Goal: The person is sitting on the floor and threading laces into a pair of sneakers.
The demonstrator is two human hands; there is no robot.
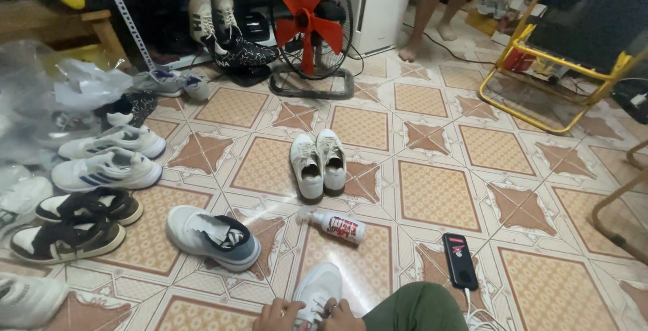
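Tiled floor (432, 196) strewn with sneakers. Head view: left hand (278, 316) and right hand (341, 317) pinch laces on white sneaker (317, 289) at bottom edge; lacing looks underway. Spray bottle (341, 226) lies nearby.

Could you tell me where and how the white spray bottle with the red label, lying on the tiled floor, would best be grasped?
Probably around its labelled middle, from above: the white spray bottle with the red label lies on its side, clear of surrounding shoes, its nozzle end pointing left.
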